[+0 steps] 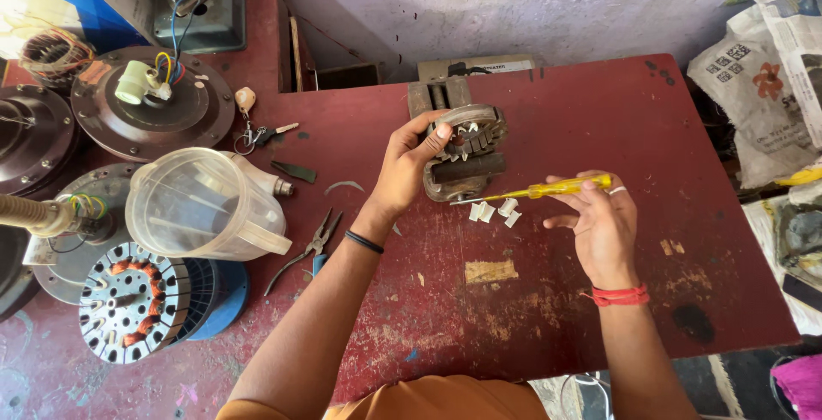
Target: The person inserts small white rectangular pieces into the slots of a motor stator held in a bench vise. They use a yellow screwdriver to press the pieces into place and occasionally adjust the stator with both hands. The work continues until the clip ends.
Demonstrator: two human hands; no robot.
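Red-painted and badly worn, the counter (531,300) carried a small motor stator (465,153) near the middle of its far edge. Left hand (409,163) gripped the stator's near-left side, fingers (439,133) curled over its toothed metal core. Right hand (602,219) held a yellow-handled screwdriver (548,189), fingers closed loosely round the handle and the metal tip pointing left, close to the base of the stator. Several small white plastic pieces (495,210) lay on the counter just below the screwdriver's shaft, between the two hands. Needle-nose pliers (310,247) rested toward the left edge, beside a clear plastic jug (201,206) lying on its side. A bunch of keys (257,133) lay near the far-left corner. Fan motor housings (152,103) and a wound stator (133,302) sat beyond the left edge.
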